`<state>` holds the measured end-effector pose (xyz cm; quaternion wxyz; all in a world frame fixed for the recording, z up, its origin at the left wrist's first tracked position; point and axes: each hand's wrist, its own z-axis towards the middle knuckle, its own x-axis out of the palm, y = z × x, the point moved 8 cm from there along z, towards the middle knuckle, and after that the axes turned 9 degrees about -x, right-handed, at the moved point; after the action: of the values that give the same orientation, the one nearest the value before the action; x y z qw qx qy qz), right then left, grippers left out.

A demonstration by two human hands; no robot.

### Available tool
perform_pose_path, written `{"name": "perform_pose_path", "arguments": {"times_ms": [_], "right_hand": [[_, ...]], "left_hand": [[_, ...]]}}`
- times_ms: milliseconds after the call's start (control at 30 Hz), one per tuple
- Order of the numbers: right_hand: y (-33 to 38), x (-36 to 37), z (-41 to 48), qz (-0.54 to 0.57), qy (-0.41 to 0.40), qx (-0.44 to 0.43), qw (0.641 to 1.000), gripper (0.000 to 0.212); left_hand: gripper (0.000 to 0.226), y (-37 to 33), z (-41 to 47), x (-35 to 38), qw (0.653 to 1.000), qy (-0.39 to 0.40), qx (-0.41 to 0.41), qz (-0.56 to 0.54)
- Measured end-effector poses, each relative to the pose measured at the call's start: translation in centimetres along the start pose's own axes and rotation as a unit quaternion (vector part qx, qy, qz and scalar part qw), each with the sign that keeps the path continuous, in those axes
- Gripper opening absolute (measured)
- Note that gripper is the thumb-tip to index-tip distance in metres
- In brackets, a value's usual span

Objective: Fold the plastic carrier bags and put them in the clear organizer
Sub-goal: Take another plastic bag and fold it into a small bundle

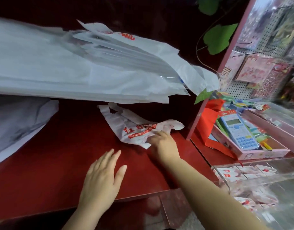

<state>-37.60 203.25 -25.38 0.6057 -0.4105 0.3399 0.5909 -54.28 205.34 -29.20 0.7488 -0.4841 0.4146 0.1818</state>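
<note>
Left hand (101, 178) is flat on the dark red tabletop (51, 163), fingers straight and spread, gripping nothing. Just beyond it and to its right, the right hand (163, 143) reaches onto the near edge of a crumpled white plastic carrier bag with red print (134, 127), though whether those fingers are pinching the film or only lying on it can't be told. The clear acrylic organizer (226, 183) sits right of the right forearm with small folded white-and-red bags (229, 174) inside, while a big sagging stack of white plastic bags (76, 68) hangs above and beyond both hands.
</note>
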Motion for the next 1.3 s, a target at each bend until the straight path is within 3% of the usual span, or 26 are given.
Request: {"name": "perform_pose_path", "arguments": {"times_ms": [100, 233, 300, 367, 433, 500, 533, 600, 667, 733, 800, 900, 967, 1067, 1167, 1233, 1300], "right_hand": [[4.5, -0.7, -1.4, 0.052, -0.041, -0.055, 0.996, 0.027], [8.3, 0.5, -4.4, 0.165, 0.044, -0.061, 0.983, 0.03], [9.3, 0.0, -5.1, 0.262, 0.079, -0.057, 0.96, 0.039], [8.9, -1.5, -5.1, 0.358, 0.089, -0.003, 0.93, 0.05], [6.6, -4.0, -4.3, 0.396, 0.011, 0.07, 0.915, 0.054], [3.0, -6.2, -3.0, 0.31, -0.106, 0.132, 0.936, 0.047], [1.6, -6.4, -2.2, 0.254, -0.102, 0.167, 0.947, 0.042], [-0.6, -4.3, -1.0, 0.159, 0.034, 0.247, 0.955, 0.046], [-1.8, -1.4, -0.9, 0.125, 0.179, 0.312, 0.925, 0.059], [-2.2, 0.4, -1.0, 0.168, 0.232, 0.356, 0.89, 0.056], [-2.1, 1.4, -0.9, 0.212, 0.237, 0.368, 0.874, 0.038], [-2.1, 1.9, -0.8, 0.289, 0.178, 0.352, 0.872, 0.035], [-2.6, 0.9, -1.0, 0.343, 0.065, 0.341, 0.873, 0.032], [-5.4, -1.2, -3.2, 0.293, -0.084, 0.394, 0.867, 0.018], [-7.5, -1.0, -5.9, 0.282, -0.09, 0.442, 0.847, 0.015], [-8.2, -1.3, -6.8, 0.222, -0.054, 0.435, 0.871, 0.026], [-7.5, -2.3, -6.8, 0.182, -0.071, 0.374, 0.907, 0.03]], "left_hand": [[0.08, 0.6, 0.0, -1.4, 0.989, -0.073, 0.006, -0.128], [0.074, 2.0, 0.4, -2.8, 0.961, -0.082, -0.047, -0.259], [0.051, 2.3, 0.5, -3.1, 0.959, -0.063, -0.074, -0.268], [0.037, 2.2, 0.3, -2.6, 0.977, -0.037, -0.085, -0.193], [0.045, 1.6, 0.2, -1.4, 0.995, 0.026, -0.07, -0.062], [0.05, 1.2, 0.1, -0.1, 0.994, 0.083, -0.037, 0.063], [0.051, 1.1, -0.1, 0.2, 0.989, 0.1, -0.026, 0.105], [0.055, 0.8, -0.3, 0.6, 0.98, 0.125, -0.01, 0.156], [0.055, 0.7, -0.5, 0.9, 0.973, 0.143, 0.008, 0.182], [0.062, 0.8, -0.7, 1.1, 0.966, 0.159, 0.017, 0.203], [0.073, 0.9, -0.8, 1.1, 0.963, 0.16, 0.025, 0.214], [0.06, 0.9, -0.8, 1.1, 0.965, 0.158, 0.021, 0.209], [0.058, 0.8, -0.7, 1.2, 0.967, 0.156, 0.025, 0.2], [0.059, 1.1, -0.8, 1.7, 0.964, 0.172, 0.021, 0.2], [0.063, 1.3, -0.5, 1.7, 0.965, 0.174, 0.024, 0.195], [0.056, 1.1, -0.6, 1.6, 0.968, 0.172, 0.024, 0.179], [0.054, 0.9, -0.6, 1.4, 0.974, 0.16, 0.024, 0.161]]}}
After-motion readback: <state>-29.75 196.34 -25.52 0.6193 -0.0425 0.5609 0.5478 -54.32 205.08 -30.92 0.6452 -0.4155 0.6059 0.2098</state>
